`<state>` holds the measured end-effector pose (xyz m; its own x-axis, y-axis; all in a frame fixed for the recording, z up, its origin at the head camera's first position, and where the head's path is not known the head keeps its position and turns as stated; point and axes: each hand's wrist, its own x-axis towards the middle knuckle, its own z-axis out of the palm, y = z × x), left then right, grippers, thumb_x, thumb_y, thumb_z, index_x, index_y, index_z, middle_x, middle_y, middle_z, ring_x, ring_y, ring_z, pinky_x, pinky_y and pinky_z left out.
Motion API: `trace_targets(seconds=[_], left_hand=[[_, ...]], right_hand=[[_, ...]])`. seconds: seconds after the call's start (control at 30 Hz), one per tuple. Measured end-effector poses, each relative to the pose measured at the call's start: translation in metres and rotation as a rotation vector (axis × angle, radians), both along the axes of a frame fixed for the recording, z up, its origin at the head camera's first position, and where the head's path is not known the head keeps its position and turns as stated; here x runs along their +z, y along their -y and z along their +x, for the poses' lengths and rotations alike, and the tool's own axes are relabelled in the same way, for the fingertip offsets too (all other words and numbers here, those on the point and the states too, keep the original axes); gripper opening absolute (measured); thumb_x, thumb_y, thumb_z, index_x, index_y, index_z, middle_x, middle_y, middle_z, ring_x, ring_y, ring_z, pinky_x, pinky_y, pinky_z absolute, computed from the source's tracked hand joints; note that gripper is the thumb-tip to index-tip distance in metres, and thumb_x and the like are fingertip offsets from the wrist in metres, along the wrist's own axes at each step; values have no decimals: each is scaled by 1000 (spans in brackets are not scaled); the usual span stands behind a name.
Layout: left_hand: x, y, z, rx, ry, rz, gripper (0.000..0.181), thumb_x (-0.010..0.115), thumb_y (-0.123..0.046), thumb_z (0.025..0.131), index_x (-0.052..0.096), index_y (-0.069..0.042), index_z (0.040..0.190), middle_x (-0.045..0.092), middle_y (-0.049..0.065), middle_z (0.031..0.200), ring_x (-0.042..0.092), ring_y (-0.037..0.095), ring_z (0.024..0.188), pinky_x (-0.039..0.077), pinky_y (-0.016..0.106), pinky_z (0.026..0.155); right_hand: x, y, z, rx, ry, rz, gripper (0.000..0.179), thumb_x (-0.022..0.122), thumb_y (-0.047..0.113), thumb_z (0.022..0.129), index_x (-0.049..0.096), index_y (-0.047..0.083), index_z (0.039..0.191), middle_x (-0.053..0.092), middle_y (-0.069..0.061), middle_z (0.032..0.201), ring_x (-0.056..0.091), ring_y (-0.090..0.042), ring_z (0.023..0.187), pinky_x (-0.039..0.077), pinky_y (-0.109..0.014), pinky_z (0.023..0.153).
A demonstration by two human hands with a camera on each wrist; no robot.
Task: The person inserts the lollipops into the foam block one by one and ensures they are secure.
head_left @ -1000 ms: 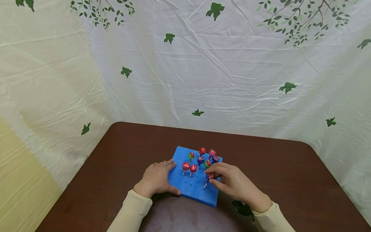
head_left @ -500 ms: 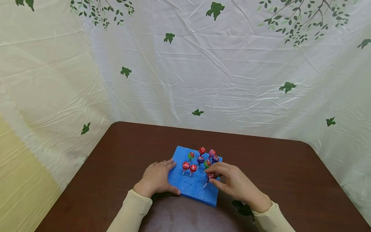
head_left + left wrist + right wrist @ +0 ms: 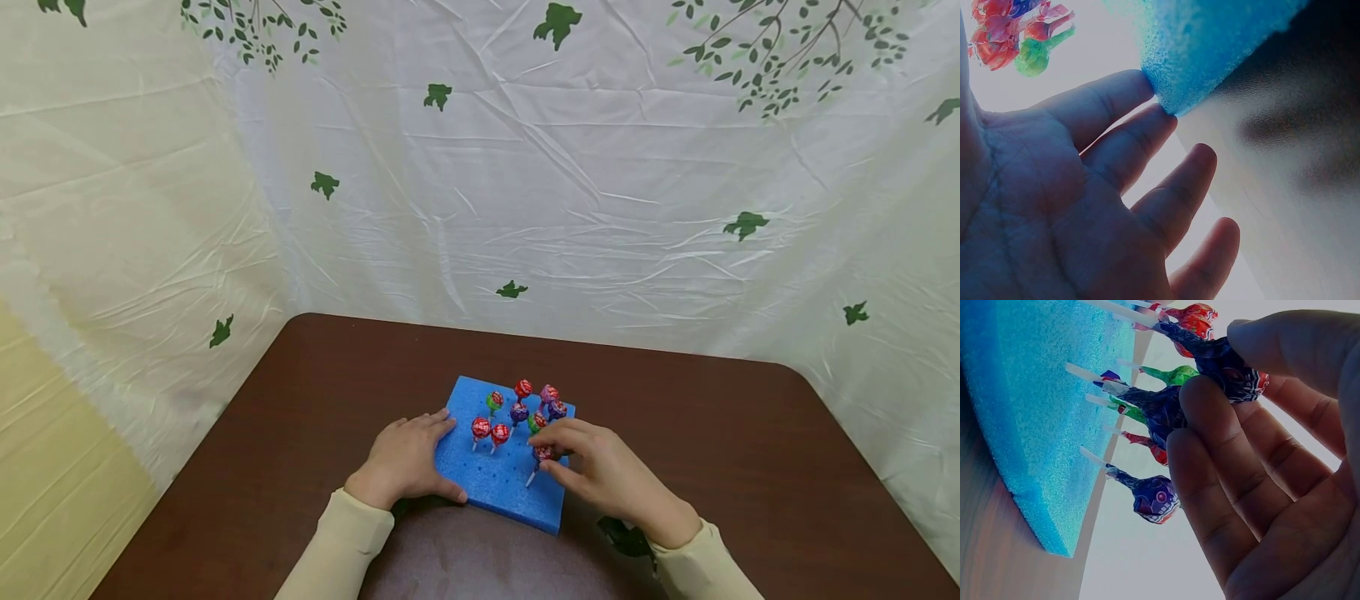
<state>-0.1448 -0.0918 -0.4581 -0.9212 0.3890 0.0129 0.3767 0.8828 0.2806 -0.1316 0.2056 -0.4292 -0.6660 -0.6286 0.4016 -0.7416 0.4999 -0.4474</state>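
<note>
A blue foam board (image 3: 480, 487) with rows of small holes lies on the dark brown table. My left hand (image 3: 408, 458) rests against its left side with straight fingers, the thumb at the near edge; in the left wrist view, fingertips (image 3: 1166, 115) touch the foam's corner. My right hand (image 3: 600, 467) pinches the head of a purple-wrapped lollipop (image 3: 1225, 365) between thumb and fingers, its white stick slanting down to the board. Behind it stand several more lollipops, among them a green one (image 3: 537, 422), a purple one (image 3: 519, 412) and a red one (image 3: 500, 434).
A pink lollipop (image 3: 550, 393) and a red lollipop (image 3: 522, 388) stand toward the board's far edge. The brown table (image 3: 360, 367) reaches back to a white curtain (image 3: 420, 217) printed with green leaves. A dark object (image 3: 627, 537) shows beneath the right wrist.
</note>
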Motion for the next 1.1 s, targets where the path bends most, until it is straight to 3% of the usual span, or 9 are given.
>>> trace_targets(seconds=[0.53,0.87,1.1], left_hand=[[0,0,1,-3,0,3,106,84,-67,61,53,-12,146,45,8,152,43,30,138,33,55,110],[1,1,1,-5,-2,6,105,84,-67,61,53,-11,146,45,8,152,43,31,138,33,55,110],[0,1,2,-10,4,11,105,84,-66,61,53,-11,146,45,8,152,43,32,138,32,55,110]], right_hand=[[-1,0,1,15,-17,-4,35,81,7,84,71,15,117,67,8,111,64,-5,89,59,-34,70],[-3,2,2,30,-56,6,33,82,6,83,73,11,114,67,6,112,64,-6,88,59,-32,69],[-5,4,3,22,-38,29,32,82,8,83,73,9,114,67,6,110,64,-6,86,59,-32,69]])
